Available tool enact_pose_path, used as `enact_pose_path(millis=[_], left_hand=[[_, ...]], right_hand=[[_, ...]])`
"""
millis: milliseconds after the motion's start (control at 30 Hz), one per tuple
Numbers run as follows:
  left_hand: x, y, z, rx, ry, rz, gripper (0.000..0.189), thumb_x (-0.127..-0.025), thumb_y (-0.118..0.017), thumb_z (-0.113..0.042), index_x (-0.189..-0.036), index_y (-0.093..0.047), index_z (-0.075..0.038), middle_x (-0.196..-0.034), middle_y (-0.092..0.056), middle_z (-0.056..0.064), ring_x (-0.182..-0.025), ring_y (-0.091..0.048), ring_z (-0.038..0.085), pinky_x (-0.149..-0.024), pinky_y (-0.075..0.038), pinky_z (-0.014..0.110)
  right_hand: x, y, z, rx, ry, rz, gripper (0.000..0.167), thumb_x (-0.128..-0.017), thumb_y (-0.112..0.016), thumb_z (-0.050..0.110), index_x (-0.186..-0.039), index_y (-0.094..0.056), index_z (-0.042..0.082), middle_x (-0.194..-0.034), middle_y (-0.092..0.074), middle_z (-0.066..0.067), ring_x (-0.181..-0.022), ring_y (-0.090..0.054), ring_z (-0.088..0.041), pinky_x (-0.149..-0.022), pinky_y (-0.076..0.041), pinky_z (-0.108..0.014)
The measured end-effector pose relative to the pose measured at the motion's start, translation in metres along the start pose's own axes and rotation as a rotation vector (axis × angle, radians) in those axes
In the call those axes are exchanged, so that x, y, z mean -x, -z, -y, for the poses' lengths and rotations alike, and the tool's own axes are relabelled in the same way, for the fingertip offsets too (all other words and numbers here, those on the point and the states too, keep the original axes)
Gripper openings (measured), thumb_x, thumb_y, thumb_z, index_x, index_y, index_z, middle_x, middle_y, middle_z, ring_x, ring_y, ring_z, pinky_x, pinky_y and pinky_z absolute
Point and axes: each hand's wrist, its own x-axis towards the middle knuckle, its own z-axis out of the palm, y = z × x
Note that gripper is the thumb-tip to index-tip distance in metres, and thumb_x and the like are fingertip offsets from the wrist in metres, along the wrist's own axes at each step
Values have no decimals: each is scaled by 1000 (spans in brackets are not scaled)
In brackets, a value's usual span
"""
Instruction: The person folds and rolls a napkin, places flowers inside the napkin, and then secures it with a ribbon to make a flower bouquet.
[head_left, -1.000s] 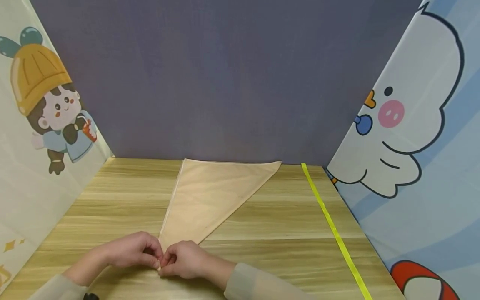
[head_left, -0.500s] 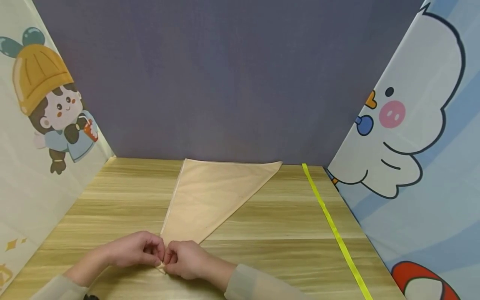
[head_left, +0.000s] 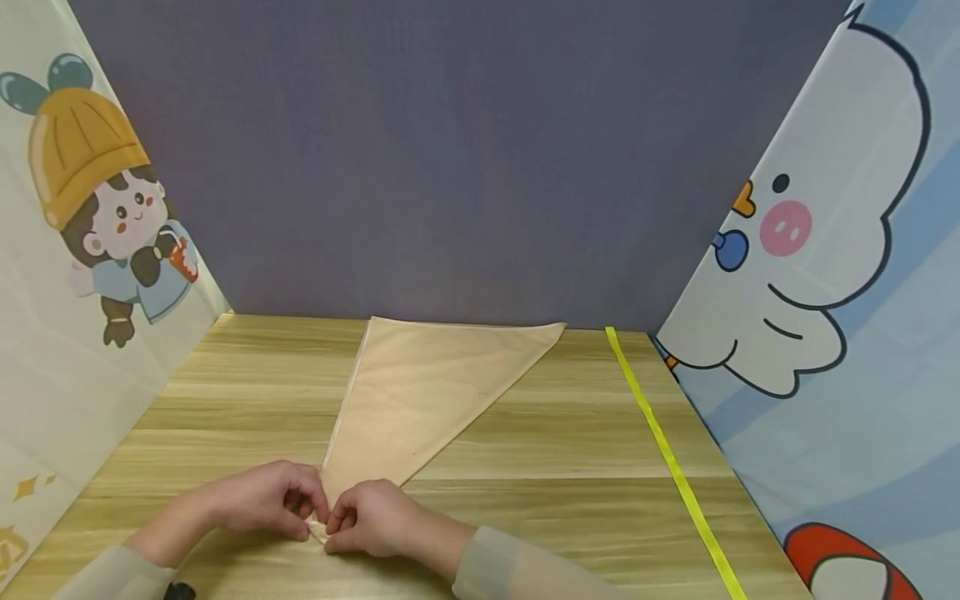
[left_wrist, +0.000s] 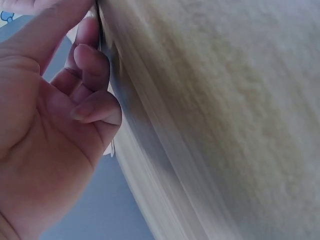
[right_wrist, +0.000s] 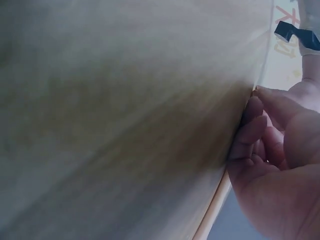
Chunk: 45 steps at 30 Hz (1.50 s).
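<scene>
A peach triangular cloth (head_left: 431, 383) lies flat on the wood-grain table, its wide edge at the back and one point toward me. In the head view my left hand (head_left: 258, 498) pinches that near point from the left between thumb and fingers. From the right, my right hand (head_left: 384, 521) pinches the same end, thumb low and fingers curled. A short turned-over bit of the cloth shows between the two thumbs. Both wrist views show the hands with curled fingers low against the table; the left hand (left_wrist: 55, 105) and right hand (right_wrist: 280, 155) hide most of what they pinch there.
A yellow tape strip (head_left: 667, 458) runs front to back along the right side of the wood-grain table (head_left: 540, 517). Printed panels with cartoon figures stand left and right. A dark grey panel (head_left: 450, 167) rises behind the table's back edge.
The near point of the cloth has been turned over, and a small folded bit now shows between my thumbs. My right hand has moved slightly right; the rest of the cloth lies the same.
</scene>
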Motion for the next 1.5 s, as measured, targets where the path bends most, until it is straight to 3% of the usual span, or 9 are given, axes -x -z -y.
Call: enact_pose_path(millis=[233, 433, 600, 867, 1067, 1200, 1333, 1500], left_hand=[[-3, 2, 0, -6, -1, 13, 9, -97, -82, -16, -106, -84, -16, -93, -72, -1, -87, -58, -8, -71, -53, 20], [-6, 5, -3, -73, -6, 21, 9, -101, -78, -24, -106, -85, -23, -99, -74, -12, -93, -61, -8, -81, -52, 21], [-11, 5, -6, -103, 1, 11, 9, -103, -74, -22, -100, -83, -23, -98, -73, -14, -92, -60, -7, -79, -52, 22], [-17, 3, -10, -117, 137, -15, 13, -104, -74, -22, -91, -76, -20, -91, -66, -18, -82, -55, -7, -72, -48, 21], [-23, 2, -16, -144, 225, -58, 19, -96, -83, -23, -82, -72, -21, -85, -61, -18, -76, -54, -5, -68, -47, 21], [-25, 1, -13, -86, 207, -78, 20, -92, -87, -18, -85, -69, -17, -82, -60, -16, -75, -54, -4, -66, -48, 21], [-24, 0, -8, 11, 165, -73, 15, -93, -86, -14, -92, -71, -13, -83, -64, -11, -75, -56, -3, -64, -49, 21], [-22, -2, -4, -5, 142, -64, 7, -97, -83, -13, -94, -76, -15, -86, -68, -9, -76, -57, -4, -64, -49, 20]], right_hand=[[-1, 1, 1, 155, 67, -1, 16, -93, -90, 38, -93, -80, 25, -73, -61, 25, -70, -50, 13, -68, -41, -4], [1, 1, 0, 167, 80, -8, 10, -100, -82, 33, -97, -82, 24, -74, -64, 23, -69, -50, 13, -69, -41, -4], [3, 0, -1, 147, 54, -55, 13, -103, -76, 30, -98, -84, 22, -76, -69, 21, -70, -51, 13, -68, -42, -4], [4, 1, -1, 109, -23, -85, 16, -103, -72, 28, -92, -83, 23, -73, -69, 20, -67, -52, 10, -64, -43, -8], [2, 1, 0, 204, -81, -105, 16, -99, -74, 33, -85, -74, 26, -71, -64, 19, -66, -52, 5, -61, -41, -12], [2, -1, -1, 226, -96, -108, 19, -98, -78, 36, -86, -66, 27, -71, -58, 18, -66, -49, 2, -60, -39, -15], [3, -1, -4, 183, -50, -109, 17, -98, -82, 33, -95, -66, 28, -75, -57, 19, -69, -48, 4, -64, -39, -14], [5, 2, -5, 148, -6, -114, 12, -97, -84, 28, -97, -72, 29, -77, -60, 21, -70, -48, 8, -65, -39, -12]])
